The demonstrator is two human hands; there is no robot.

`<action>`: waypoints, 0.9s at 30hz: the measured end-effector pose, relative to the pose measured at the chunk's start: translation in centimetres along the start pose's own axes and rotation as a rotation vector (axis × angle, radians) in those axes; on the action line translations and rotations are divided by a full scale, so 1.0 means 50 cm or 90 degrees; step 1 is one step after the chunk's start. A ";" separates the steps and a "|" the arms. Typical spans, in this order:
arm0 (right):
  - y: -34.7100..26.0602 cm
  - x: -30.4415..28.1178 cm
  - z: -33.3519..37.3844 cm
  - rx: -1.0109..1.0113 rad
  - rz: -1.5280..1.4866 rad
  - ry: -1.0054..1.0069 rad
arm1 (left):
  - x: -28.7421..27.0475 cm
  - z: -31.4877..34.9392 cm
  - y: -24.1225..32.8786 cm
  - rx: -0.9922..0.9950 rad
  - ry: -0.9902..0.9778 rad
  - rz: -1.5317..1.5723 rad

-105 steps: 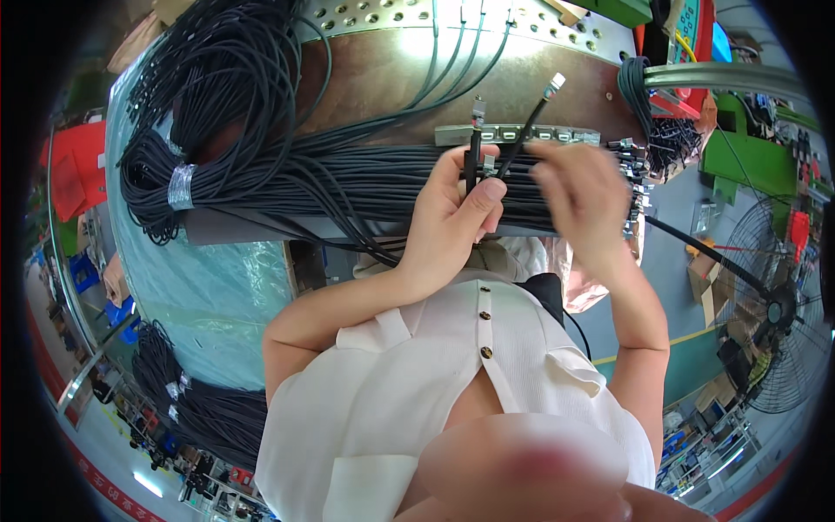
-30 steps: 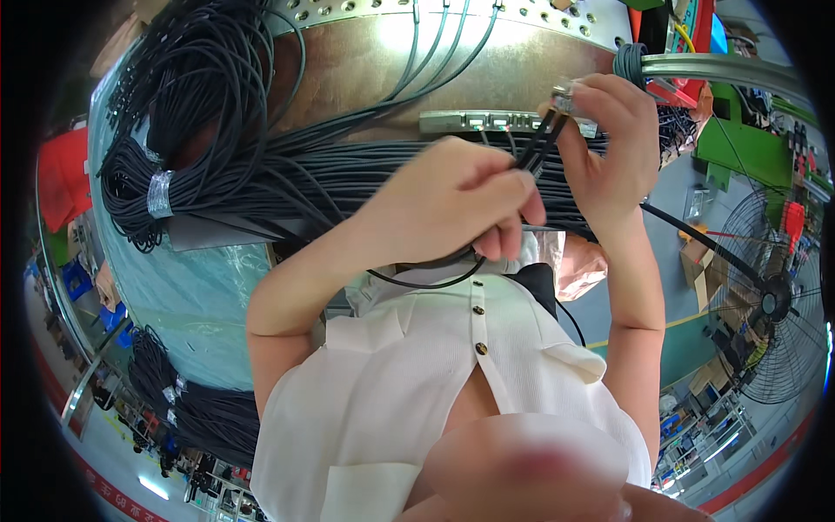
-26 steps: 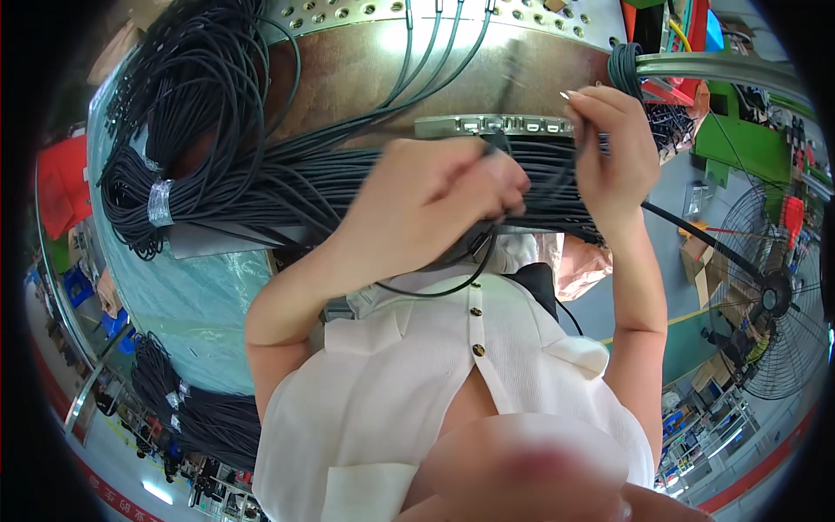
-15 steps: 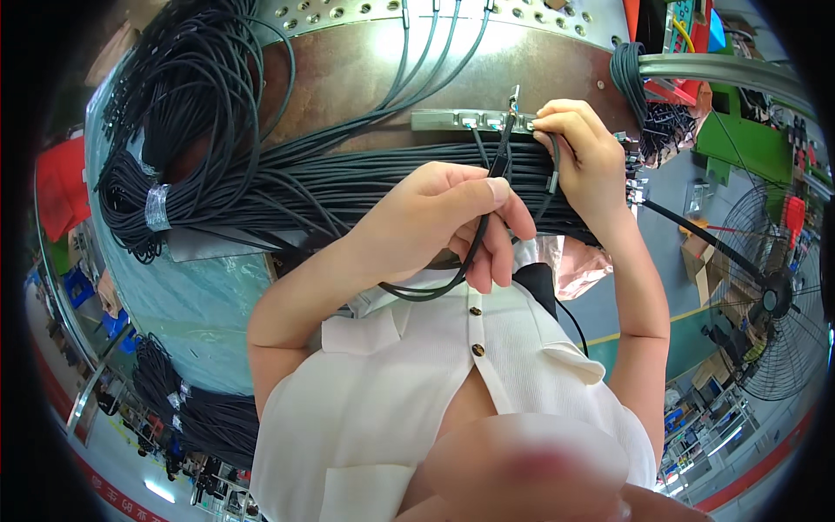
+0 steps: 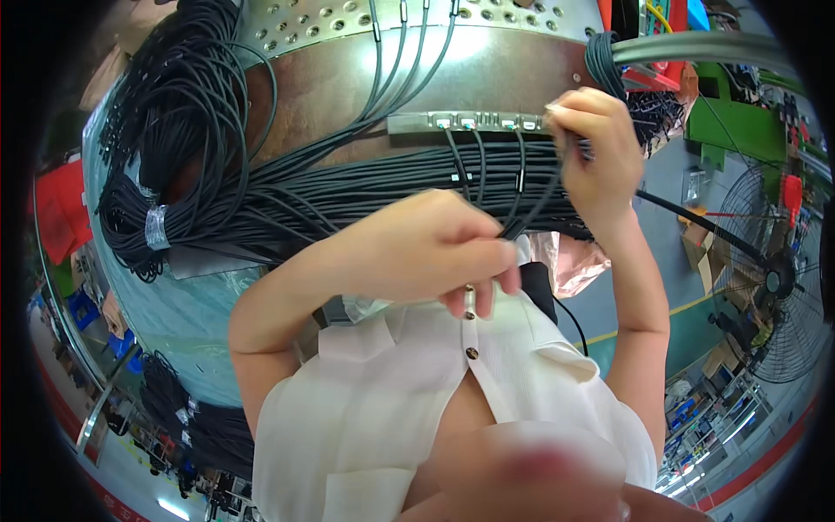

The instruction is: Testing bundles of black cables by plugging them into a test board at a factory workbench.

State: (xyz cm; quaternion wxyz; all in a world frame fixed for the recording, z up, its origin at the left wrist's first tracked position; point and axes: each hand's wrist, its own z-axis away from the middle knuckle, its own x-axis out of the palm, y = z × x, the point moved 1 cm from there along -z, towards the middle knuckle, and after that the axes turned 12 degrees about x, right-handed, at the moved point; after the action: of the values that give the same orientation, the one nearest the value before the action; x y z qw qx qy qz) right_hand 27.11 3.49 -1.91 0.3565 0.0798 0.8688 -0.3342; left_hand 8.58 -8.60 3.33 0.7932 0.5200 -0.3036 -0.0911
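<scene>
A grey slotted metal strip (image 5: pixel 409 123) lies across the brown tabletop, with small metal connectors of several black cables seated in its slots. At its right end, my right hand (image 5: pixel 602 157) is pinched; a black cable (image 5: pixel 550 193) runs down from its blurred fingers, and the cable's tip is hidden. Lower and to the left, my left hand (image 5: pixel 439 252) hovers in front of my shirt with fingers bent. It is smeared by motion, close to the hanging cables, and whether it holds one cannot be made out. Behind both hands stretches a thick row of black cables (image 5: pixel 374 178).
A big tied bundle of black cables (image 5: pixel 156 226) fills the table's left side. A perforated metal plate (image 5: pixel 330 19) borders the far edge. To the right stand a metal rail (image 5: pixel 696 48) and a black floor fan (image 5: pixel 774 270). Another cable bundle (image 5: pixel 209 426) hangs lower left.
My left hand has dropped toward my shirt, and the cable that stood upright in its fingers no longer shows there. My right hand has shifted right along the strip. The view has moved slightly.
</scene>
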 end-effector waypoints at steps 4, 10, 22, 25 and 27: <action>0.024 0.001 0.034 0.103 -0.033 -0.148 | -0.058 0.036 0.006 0.158 0.171 -0.284; 0.009 -0.008 -0.006 0.086 0.019 -0.228 | -0.236 0.025 0.004 0.263 0.495 -0.498; 0.022 -0.003 -0.032 0.100 0.000 -0.308 | -0.333 -0.181 0.004 0.284 0.293 0.300; 0.047 -0.021 -0.104 0.205 -0.118 -0.614 | -0.339 -0.161 -0.007 0.455 0.174 0.186; 0.068 0.001 -0.193 -0.041 -0.047 -0.413 | -0.339 -0.170 -0.019 0.376 0.257 0.318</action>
State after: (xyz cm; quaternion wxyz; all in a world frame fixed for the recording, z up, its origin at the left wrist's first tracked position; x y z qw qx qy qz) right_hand 22.87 12.24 1.32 0.6048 -0.0737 0.7224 -0.3272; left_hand 0.08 5.32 -6.38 0.6516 0.6425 -0.2718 0.2979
